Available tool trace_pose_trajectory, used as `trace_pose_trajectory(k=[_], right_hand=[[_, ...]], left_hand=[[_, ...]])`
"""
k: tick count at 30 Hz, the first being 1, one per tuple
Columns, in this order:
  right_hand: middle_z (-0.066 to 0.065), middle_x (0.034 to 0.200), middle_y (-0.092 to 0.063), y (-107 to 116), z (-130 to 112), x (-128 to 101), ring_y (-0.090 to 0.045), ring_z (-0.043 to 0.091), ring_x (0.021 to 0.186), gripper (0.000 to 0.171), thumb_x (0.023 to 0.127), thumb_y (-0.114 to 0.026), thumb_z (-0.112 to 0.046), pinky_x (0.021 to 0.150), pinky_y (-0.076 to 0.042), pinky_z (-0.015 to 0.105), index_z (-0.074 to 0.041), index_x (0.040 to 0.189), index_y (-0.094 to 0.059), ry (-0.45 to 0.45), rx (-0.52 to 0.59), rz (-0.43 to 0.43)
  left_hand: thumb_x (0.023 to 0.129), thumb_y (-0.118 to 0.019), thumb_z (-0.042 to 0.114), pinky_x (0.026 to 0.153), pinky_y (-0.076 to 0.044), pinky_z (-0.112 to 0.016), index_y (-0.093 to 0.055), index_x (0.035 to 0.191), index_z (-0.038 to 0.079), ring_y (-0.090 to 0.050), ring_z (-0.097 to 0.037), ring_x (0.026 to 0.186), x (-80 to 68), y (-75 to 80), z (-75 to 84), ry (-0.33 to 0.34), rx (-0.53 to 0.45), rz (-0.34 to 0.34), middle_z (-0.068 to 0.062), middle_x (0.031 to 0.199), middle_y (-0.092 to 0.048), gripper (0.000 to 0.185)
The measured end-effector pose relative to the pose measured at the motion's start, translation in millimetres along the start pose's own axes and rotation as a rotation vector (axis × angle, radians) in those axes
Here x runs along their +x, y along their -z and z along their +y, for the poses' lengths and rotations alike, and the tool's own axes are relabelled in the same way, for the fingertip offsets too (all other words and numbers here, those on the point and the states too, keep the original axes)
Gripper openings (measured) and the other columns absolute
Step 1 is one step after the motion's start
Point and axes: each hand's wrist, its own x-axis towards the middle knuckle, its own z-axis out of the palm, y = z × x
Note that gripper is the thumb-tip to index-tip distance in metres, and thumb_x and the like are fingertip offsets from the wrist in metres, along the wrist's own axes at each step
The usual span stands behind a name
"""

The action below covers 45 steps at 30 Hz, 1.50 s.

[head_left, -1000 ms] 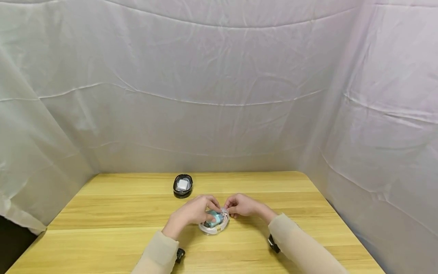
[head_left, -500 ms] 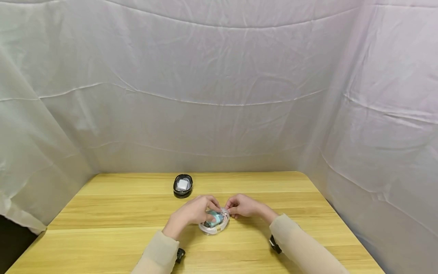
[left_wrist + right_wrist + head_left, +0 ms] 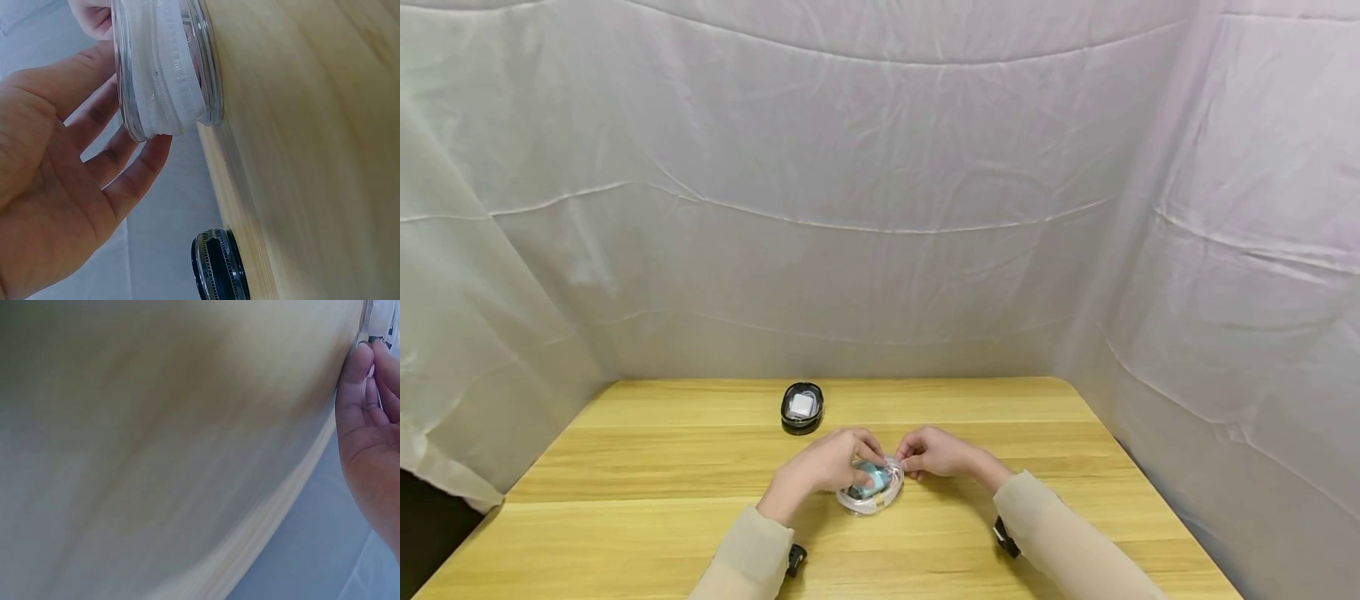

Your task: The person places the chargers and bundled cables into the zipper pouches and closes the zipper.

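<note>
The clear zip case (image 3: pixel 869 490) lies on the tabletop (image 3: pixel 625 467) between both hands. The left hand (image 3: pixel 820 468) curls its fingers (image 3: pixel 134 172) round the case's near side, holding it. The right hand (image 3: pixel 936 452) pinches the case's far edge with its fingers (image 3: pixel 357 369). Beyond the fingers, well apart, sits a black case (image 3: pixel 802 407).
</note>
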Motion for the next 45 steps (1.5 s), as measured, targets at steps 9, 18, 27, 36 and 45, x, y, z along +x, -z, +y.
trace_pose_trajectory(k=[9,18,27,36,45], right_hand=[[0.005,0.085,-0.068,3.2,2.2,-3.7,-0.061,0.014,0.074,0.005,0.1,-0.067,-0.004,0.066,-0.056,0.024,-0.003,0.097,-0.07,0.006,-0.006,0.001],[0.004,0.083,-0.067,3.7,3.5,-7.4,-0.06,0.014,0.074,0.005,0.1,-0.067,-0.005,0.065,-0.055,0.022,-0.001,0.098,-0.07,0.012,-0.009,-0.008],[0.003,0.083,-0.066,3.7,3.6,-11.0,-0.06,0.014,0.074,0.007,0.101,-0.067,-0.007,0.064,-0.053,0.022,-0.002,0.097,-0.07,0.006,-0.015,-0.002],[0.005,0.085,-0.067,4.0,3.7,-14.7,-0.06,0.014,0.075,0.008,0.101,-0.067,-0.008,0.065,-0.054,0.023,-0.002,0.098,-0.07,0.005,-0.005,-0.004],[0.004,0.083,-0.066,2.7,4.6,-15.5,-0.06,0.013,0.074,0.008,0.101,-0.067,-0.007,0.064,-0.054,0.023,-0.002,0.096,-0.07,0.011,-0.015,-0.003]], left_hand=[[0.084,-0.087,0.017,0.101,-0.054,-0.043,-0.081,0.116,0.017,-0.061,-0.024,0.123,-0.1,0.2,0.3,0.013,0.006,0.001,0.005,0.13,-0.068,0.033],[0.084,-0.086,0.016,0.102,-0.053,-0.043,-0.08,0.117,0.017,-0.061,-0.024,0.122,0.7,-0.8,-0.8,0.005,0.011,0.004,0.005,0.129,-0.068,0.034],[0.084,-0.087,0.017,0.103,-0.053,-0.043,-0.081,0.116,0.018,-0.061,-0.024,0.123,1.1,-1.2,-0.6,0.017,0.013,0.003,0.007,0.129,-0.068,0.033],[0.082,-0.087,0.016,0.104,-0.052,-0.045,-0.081,0.115,0.017,-0.061,-0.025,0.123,0.2,-1.2,0.8,0.007,0.002,0.007,0.004,0.129,-0.069,0.033],[0.083,-0.087,0.016,0.103,-0.053,-0.042,-0.081,0.115,0.017,-0.062,-0.024,0.121,0.6,-2.3,-0.9,0.005,0.004,0.012,0.005,0.128,-0.069,0.033]])
